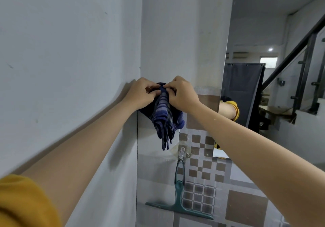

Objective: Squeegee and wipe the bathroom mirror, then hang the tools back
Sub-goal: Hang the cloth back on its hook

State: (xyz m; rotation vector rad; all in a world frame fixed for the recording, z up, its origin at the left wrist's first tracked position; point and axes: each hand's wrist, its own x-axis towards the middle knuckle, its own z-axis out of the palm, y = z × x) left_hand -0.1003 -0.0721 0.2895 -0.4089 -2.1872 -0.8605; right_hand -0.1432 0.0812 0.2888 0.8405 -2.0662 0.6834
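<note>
1. The wall (158, 33) ahead carries everything: grey paint above, patterned tile (202, 174) below.
2. A blue striped cloth (164, 121) hangs against it at the line where paint meets tile, bunched at the top, folds trailing down. Whatever holds it is hidden.
3. Lower, a clear hook (182, 153) is stuck to the tile.
4. A green squeegee (179, 196) hangs from that hook by its handle loop, blade at the bottom, flat on the tile.
5. The mirror (272, 68) is mounted to the right.

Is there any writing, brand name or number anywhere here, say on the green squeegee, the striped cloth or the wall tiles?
None can be read.
squeegee: no lettering shows.
cloth: only blue stripes.
tiles: only a check pattern.
mirror: nothing legible in its reflection.
</note>
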